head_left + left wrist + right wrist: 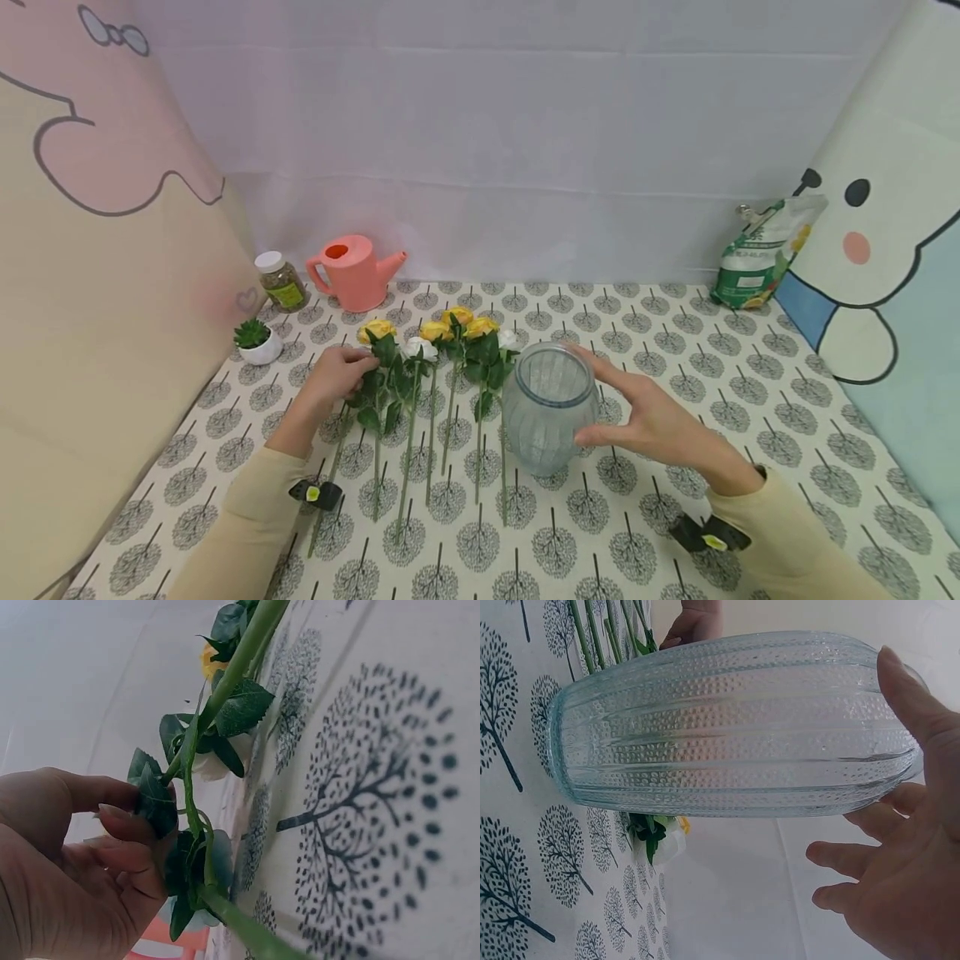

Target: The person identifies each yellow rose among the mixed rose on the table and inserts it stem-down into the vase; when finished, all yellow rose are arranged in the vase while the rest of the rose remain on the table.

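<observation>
Left hand (335, 379) pinching rose stem (377, 467), right hand (651, 419) open beside glass vase (548, 408), tablecloth (750, 400) bare rightward

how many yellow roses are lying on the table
4 yellow roses: one by the left hand, then and toward the glass vase. White ones lie between.

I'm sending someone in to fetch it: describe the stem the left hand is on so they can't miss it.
On the tree-print tablecloth, a row of flowers lies left of the glass vase. Take the leftmost stem, yellow-headed, where the left hand pinches its leaves; its right neighbour is white.
</observation>
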Motion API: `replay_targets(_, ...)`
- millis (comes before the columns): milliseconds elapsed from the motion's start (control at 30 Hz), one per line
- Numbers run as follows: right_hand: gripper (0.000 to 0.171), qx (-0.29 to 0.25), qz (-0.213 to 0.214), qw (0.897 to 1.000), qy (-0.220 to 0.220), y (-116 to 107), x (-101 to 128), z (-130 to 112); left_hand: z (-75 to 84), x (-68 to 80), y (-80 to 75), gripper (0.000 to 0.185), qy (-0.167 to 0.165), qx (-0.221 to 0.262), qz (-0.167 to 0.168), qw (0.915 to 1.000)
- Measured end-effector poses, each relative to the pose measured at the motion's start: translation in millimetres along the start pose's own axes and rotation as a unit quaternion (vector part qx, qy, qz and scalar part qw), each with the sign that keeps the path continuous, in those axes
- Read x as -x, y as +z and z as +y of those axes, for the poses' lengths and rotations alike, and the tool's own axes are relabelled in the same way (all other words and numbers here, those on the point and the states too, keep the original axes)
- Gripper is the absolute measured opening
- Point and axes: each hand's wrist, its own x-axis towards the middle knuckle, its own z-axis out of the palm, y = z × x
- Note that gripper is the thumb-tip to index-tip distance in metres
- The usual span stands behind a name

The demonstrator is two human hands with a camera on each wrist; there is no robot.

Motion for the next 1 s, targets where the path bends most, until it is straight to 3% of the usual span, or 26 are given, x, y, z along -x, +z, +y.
replay_targets(233,0.103,0.003,0.002,1.0,0.005,-0.6,0.3,-1.4,1.4,0.5,-6.8,0.034,-0.001,0.063,0.01,0.998)
replay_targets(567,0.102,0.006,0.0,1.0,-0.002,-0.6,0.0,-1.9,9.4,5.8,-9.9,0.033,-0.004,0.095,0.003,0.9955)
replay_targets(1000,0.102,0.01,-0.001,1.0,0.008,-1.7,-0.1,-4.4,3.5,0.1,-10.0,0.062,-0.022,0.117,-0.048,0.9917)
